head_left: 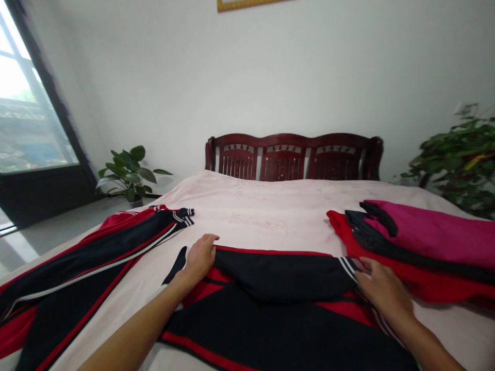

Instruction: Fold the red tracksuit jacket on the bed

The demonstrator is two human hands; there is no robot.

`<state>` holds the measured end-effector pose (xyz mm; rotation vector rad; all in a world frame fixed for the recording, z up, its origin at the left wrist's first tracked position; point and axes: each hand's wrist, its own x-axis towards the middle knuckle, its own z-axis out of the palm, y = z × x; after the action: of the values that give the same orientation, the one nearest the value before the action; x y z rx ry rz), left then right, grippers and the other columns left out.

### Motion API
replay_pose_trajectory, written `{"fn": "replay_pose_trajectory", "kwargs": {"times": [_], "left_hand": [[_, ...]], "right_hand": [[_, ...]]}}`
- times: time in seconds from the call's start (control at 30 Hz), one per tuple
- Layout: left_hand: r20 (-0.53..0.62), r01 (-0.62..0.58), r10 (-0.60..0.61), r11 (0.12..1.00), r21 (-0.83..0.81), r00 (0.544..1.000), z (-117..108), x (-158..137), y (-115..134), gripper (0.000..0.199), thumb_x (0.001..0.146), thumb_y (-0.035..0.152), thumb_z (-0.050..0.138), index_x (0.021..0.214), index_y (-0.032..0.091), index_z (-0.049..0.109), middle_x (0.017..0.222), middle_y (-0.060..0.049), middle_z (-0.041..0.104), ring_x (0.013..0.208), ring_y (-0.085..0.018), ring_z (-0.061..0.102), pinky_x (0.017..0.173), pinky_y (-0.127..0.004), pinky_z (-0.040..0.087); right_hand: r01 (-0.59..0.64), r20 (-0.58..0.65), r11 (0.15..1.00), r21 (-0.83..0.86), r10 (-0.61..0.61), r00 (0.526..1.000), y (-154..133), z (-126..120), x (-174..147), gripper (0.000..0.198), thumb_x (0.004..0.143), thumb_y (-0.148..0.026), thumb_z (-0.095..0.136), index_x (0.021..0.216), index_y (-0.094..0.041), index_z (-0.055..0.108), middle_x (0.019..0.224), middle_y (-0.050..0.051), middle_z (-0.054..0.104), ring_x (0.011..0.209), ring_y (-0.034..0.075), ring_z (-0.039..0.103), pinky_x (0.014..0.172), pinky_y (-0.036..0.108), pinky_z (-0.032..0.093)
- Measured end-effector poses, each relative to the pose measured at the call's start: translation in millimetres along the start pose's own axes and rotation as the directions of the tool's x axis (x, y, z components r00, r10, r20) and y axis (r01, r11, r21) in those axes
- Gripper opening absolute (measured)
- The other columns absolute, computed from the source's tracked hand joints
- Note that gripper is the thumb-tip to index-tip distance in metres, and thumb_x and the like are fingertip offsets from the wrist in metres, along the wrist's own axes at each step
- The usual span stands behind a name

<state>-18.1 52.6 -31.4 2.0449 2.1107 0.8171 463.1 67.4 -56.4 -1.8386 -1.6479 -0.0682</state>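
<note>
- Grip: left hand [200, 256] laid flat, fingers spread, pressed on the folded edge of the black-and-red jacket [270, 304]; right hand [381, 288] also flat and spread, on the striped cuff end. Nothing is pinched.
- Step, as judged: a fold is being smoothed down; jacket lies mid-bed, just in front of the person.
- Next move, prob.: an even press along the crease w/ both palms, so slippery cloth is not shifted.
- Materials: jacket looks like smooth, thin sportswear w/ white stripes; pale pink bedsheet [263, 206] matte, lightly creased.
- A 2nd striped garment [96, 252] is spread at left; folded red and magenta clothes [425, 242] stacked at right.
</note>
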Motion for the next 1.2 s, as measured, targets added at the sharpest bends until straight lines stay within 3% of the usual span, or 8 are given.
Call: {"fn": "replay_pose_trajectory", "kwargs": {"times": [0.07, 0.13, 0.2, 0.3, 0.53, 0.77, 0.97, 1.2], "left_hand": [[0.016, -0.132, 0.132, 0.99, 0.044, 0.991, 6.0, -5.9, 18.8, 0.035, 0.097, 0.02, 0.044, 0.125, 0.022, 0.064, 0.137, -0.008, 0.061, 0.131, -0.022, 0.052, 0.116, -0.037, 0.034], [0.048, -0.229, 0.225, 0.967, 0.11, 0.973, 17.7, -11.2, 36.0, 0.039, 0.101, 0.032, 0.04, 0.131, 0.022, 0.061, 0.142, -0.009, 0.059, 0.137, -0.027, 0.047, 0.117, -0.044, 0.032], [0.068, -0.233, 0.224, 0.955, 0.182, 0.972, 32.5, -15.5, 45.8, 0.045, 0.101, 0.04, 0.04, 0.14, 0.022, 0.055, 0.147, -0.012, 0.055, 0.141, -0.033, 0.041, 0.116, -0.052, 0.031], [0.088, -0.177, 0.159, 0.948, 0.265, 0.983, 52.6, -19.1, 40.4, 0.052, 0.099, 0.046, 0.044, 0.144, 0.021, 0.052, 0.149, -0.015, 0.052, 0.143, -0.038, 0.038, 0.115, -0.058, 0.028], [0.075, -0.239, 0.227, 0.91, 0.339, 0.971, 66.8, -20.0, 4.0, 0.057, 0.098, 0.051, 0.044, 0.147, 0.024, 0.05, 0.151, -0.013, 0.05, 0.144, -0.035, 0.037, 0.118, -0.054, 0.025], [0.099, -0.24, 0.219, 0.913, 0.331, 0.971, 64.1, -21.9, 3.8, 0.055, 0.099, 0.048, 0.042, 0.147, 0.023, 0.049, 0.154, -0.014, 0.046, 0.146, -0.034, 0.035, 0.118, -0.055, 0.024], [0.129, -0.179, 0.145, 0.934, 0.308, 0.981, 61.3, -23.0, 9.0, 0.055, 0.097, 0.052, 0.042, 0.148, 0.032, 0.047, 0.157, -0.01, 0.043, 0.148, -0.036, 0.029, 0.116, -0.066, 0.017], [0.269, -0.175, 0.12, 0.967, 0.187, 0.956, 45.5, -12.1, 4.7, 0.058, 0.096, 0.056, 0.041, 0.149, 0.035, 0.043, 0.159, -0.009, 0.039, 0.15, -0.037, 0.024, 0.112, -0.072, 0.016]], "right_hand": [[0.113, -0.012, 0.982, -0.153, -0.116, 0.993, -20.9, -0.4, -5.5, 0.05, 0.089, -0.036, 0.04, 0.125, -0.01, 0.064, 0.121, 0.023, 0.066, 0.112, 0.038, 0.064, 0.094, 0.052, 0.052], [0.229, 0.039, 0.957, -0.175, -0.226, 0.973, -48.4, 4.3, -13.8, 0.053, 0.094, -0.038, 0.037, 0.134, -0.011, 0.058, 0.136, 0.019, 0.06, 0.127, 0.035, 0.055, 0.106, 0.05, 0.044], [0.336, 0.117, 0.916, -0.218, -0.317, 0.941, -71.0, 14.0, -23.0, 0.055, 0.096, -0.039, 0.036, 0.141, -0.014, 0.053, 0.145, 0.015, 0.054, 0.137, 0.032, 0.046, 0.113, 0.049, 0.037], [0.41, 0.264, 0.858, -0.309, -0.337, 0.904, -79.7, 30.6, -34.6, 0.054, 0.097, -0.041, 0.038, 0.145, -0.022, 0.051, 0.15, 0.011, 0.05, 0.143, 0.031, 0.039, 0.116, 0.052, 0.028], [0.409, 0.314, 0.823, -0.394, -0.298, 0.902, -49.5, 45.2, -39.7, 0.055, 0.096, -0.047, 0.043, 0.146, -0.023, 0.051, 0.154, 0.011, 0.046, 0.147, 0.033, 0.032, 0.118, 0.056, 0.019], [0.398, 0.26, 0.818, -0.416, -0.312, 0.914, -52.7, 48.5, -42.6, 0.054, 0.097, -0.046, 0.042, 0.146, -0.023, 0.051, 0.154, 0.009, 0.046, 0.147, 0.031, 0.031, 0.119, 0.054, 0.017], [0.366, 0.235, 0.832, -0.417, -0.29, 0.928, -54.4, 50.1, -44.7, 0.053, 0.096, -0.044, 0.042, 0.145, -0.024, 0.051, 0.154, 0.008, 0.046, 0.146, 0.032, 0.032, 0.117, 0.058, 0.02], [0.351, 0.222, 0.846, -0.401, -0.282, 0.933, -54.8, 51.4, -46.1, 0.052, 0.097, -0.042, 0.041, 0.144, -0.024, 0.052, 0.153, 0.009, 0.047, 0.146, 0.033, 0.031, 0.116, 0.059, 0.019]]}}
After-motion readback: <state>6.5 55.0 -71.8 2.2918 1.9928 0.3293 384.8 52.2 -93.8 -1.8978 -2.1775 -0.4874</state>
